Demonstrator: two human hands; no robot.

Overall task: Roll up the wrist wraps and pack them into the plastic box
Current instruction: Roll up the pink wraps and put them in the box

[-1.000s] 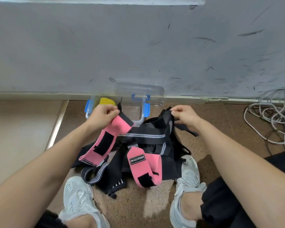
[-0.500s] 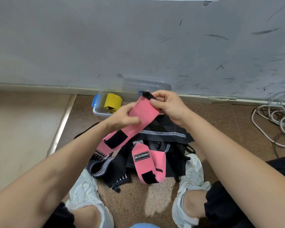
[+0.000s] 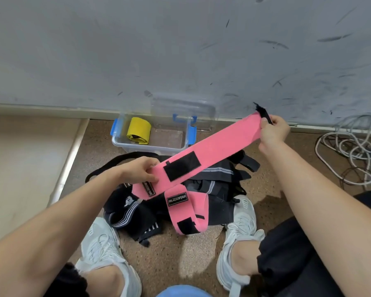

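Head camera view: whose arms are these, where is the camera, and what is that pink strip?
No machine here: a person wears the camera on their head, so you look down along their arms at the floor. The left hand and right hand grip opposite ends of a pink wrist wrap, stretched between them. Below lie a second pink wrap and a pile of black wraps. By the wall stands an open clear plastic box with one rolled yellow wrap inside.

pink wrist wrap [image 3: 219,144] with black patch, yellow roll [image 3: 138,130], blue-latched clear box [image 3: 124,144]
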